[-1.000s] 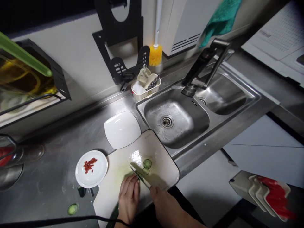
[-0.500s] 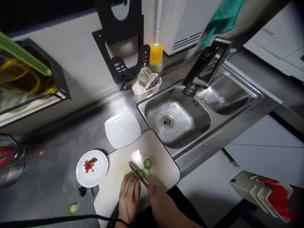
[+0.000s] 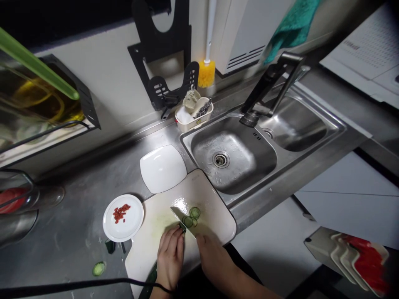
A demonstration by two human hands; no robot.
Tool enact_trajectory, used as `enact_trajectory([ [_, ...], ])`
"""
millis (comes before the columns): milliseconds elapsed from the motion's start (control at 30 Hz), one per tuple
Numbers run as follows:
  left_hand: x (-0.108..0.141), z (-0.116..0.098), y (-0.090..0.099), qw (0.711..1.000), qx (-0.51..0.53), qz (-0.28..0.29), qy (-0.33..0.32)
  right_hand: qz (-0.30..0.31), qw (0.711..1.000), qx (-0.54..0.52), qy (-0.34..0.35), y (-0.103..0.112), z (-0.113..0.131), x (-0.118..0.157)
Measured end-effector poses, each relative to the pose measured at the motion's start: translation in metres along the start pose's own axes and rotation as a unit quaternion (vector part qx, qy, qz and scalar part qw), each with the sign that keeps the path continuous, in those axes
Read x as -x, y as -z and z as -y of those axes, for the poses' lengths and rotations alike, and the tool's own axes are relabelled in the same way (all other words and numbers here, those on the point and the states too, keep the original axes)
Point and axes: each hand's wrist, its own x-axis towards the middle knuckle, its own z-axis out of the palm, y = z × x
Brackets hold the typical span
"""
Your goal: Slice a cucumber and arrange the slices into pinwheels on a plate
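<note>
On the pale cutting board (image 3: 215,216) my left hand (image 3: 170,251) is closed over a cucumber (image 3: 182,226), whose cut end peeks out by the fingertips. My right hand (image 3: 210,251) grips a knife (image 3: 178,214) by its handle, which the fingers hide. The blade stands against the cucumber's end, close to my left fingers. Several thin cucumber slices (image 3: 195,212) lie just right of the blade. Another dark green length of cucumber (image 3: 152,277) shows left of my left wrist, partly covered.
A white square plate (image 3: 163,168) and a round plate (image 3: 109,222) with small red pieces border the board. Cucumber end pieces (image 3: 99,268) lie on the steel counter (image 3: 77,199). The sink (image 3: 230,149) with a black faucet (image 3: 260,91) is beyond. A black cable (image 3: 77,285) crosses the lower left.
The knife has shifted slightly, and another slice now lies beside the blade, overlapping the others. My left hand stays nearly in place. The whole view has moved a little.
</note>
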Motion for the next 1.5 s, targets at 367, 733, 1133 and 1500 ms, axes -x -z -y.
enact_trajectory([
  [367, -0.003, -0.003, 0.005, 1.0, -0.004, -0.01, -0.004, 0.058, 0.998, 0.023, -0.03, 0.03, 0.003, 0.042],
  [733, 0.001, 0.0, 0.002, 1.0, 0.002, -0.017, 0.001, 0.042, 0.999, 0.015, -0.03, 0.02, 0.003, 0.051],
  [1133, -0.001, -0.001, 0.004, 1.0, 0.003, -0.01, 0.006, 0.074, 0.996, 0.028, -0.035, 0.032, 0.008, 0.048],
  [1500, 0.001, 0.001, 0.0, 1.0, -0.002, -0.009, 0.001, 0.083, 0.996, 0.032, -0.027, 0.037, 0.013, 0.044],
])
